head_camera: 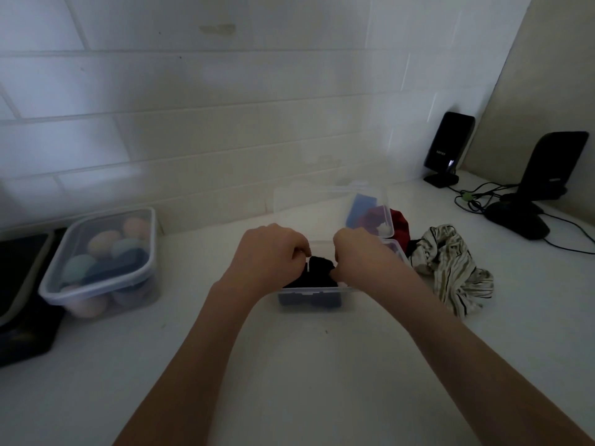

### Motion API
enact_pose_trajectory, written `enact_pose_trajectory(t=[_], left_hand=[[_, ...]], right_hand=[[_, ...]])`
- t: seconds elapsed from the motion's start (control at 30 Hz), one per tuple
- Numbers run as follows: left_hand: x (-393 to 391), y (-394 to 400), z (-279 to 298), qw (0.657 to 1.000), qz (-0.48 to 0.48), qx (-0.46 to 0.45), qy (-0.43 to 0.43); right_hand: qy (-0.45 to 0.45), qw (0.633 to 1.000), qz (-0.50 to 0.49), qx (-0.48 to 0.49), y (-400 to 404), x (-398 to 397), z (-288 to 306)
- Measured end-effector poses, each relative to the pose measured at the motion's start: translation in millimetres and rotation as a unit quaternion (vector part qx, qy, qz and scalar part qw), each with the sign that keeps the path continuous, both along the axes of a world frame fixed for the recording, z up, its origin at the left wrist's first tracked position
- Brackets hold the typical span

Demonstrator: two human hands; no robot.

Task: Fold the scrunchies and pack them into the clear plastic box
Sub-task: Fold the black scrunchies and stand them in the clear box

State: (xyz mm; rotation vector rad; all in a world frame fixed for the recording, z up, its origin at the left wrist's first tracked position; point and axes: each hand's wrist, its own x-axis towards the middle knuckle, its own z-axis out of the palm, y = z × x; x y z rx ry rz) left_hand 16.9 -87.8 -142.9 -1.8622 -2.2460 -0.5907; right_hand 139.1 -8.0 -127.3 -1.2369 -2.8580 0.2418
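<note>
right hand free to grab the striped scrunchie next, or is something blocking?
Probably yes, once it lets go. The right hand is busy pinching the black scrunchie in the clear box. The striped scrunchie lies on the counter just right of the box, with nothing on top of it.

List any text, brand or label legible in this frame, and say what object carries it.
Nothing can be read for certain.
Left black speaker: a small light brand mark on its front, too blurred to read.
Right black speaker: a faint mark low on its side, too small to read.
Clear plastic box, lidded container, striped scrunchie: no text visible.
</note>
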Motion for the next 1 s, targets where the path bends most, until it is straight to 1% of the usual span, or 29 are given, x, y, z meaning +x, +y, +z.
enact_pose_trajectory(t=[0.07, 0.17, 0.27, 0.33, 0.4, 0.5, 0.63, 0.7, 0.83, 0.87, 0.93, 1.0], left_hand=[[0.0, -0.6, 0.2, 1.000, -0.018, 0.009, -0.011], [1.3, -1.0, 0.7, 0.996, -0.071, 0.017, -0.043], [3.5, -1.2, 0.8, 0.994, -0.072, 0.006, -0.078], [3.2, -1.2, 0.7, 0.991, -0.075, -0.020, -0.109], [1.7, -0.7, 1.6, 0.986, -0.091, -0.043, -0.135], [-2.1, 2.3, 1.9, 0.979, -0.091, -0.051, -0.175], [-2.6, 3.3, 2.7, 0.972, -0.070, -0.045, -0.218], [-0.1, 3.0, 4.5, 0.977, -0.064, -0.059, -0.194], [2.6, 3.6, 6.7, 0.995, -0.045, -0.085, -0.033], [2.8, 3.7, 7.0, 0.995, -0.037, -0.095, -0.011], [3.5, 4.4, 7.6, 0.992, -0.015, -0.125, -0.008], [4.3, 5.0, 9.0, 0.990, 0.003, -0.137, -0.013]], right_hand=[[0.003, 1.000, -0.003, 0.012, 0.5, -1.3, -1.6], [-0.007, 1.000, -0.005, 0.000, 0.2, -5.8, -4.4], [-0.003, 1.000, -0.016, -0.019, 2.5, -7.9, -5.7], [0.012, 0.999, -0.016, -0.046, 5.4, -6.2, -4.8], [0.029, 0.995, -0.009, -0.097, 8.2, -3.1, -2.2], [0.041, 0.984, 0.011, -0.171, 11.6, 2.6, 1.5], [0.047, 0.978, 0.036, -0.199, 15.5, 7.8, 3.2], [0.043, 0.979, 0.040, -0.195, 16.5, 8.9, 2.9], [0.044, 0.985, 0.072, -0.148, 13.2, 3.5, -0.3], [0.037, 0.986, 0.080, -0.139, 12.5, 2.8, -1.1], [0.007, 0.987, 0.099, -0.129, 11.7, 4.1, -0.6], [-0.020, 0.983, 0.114, -0.139, 11.8, 7.0, 1.1]])
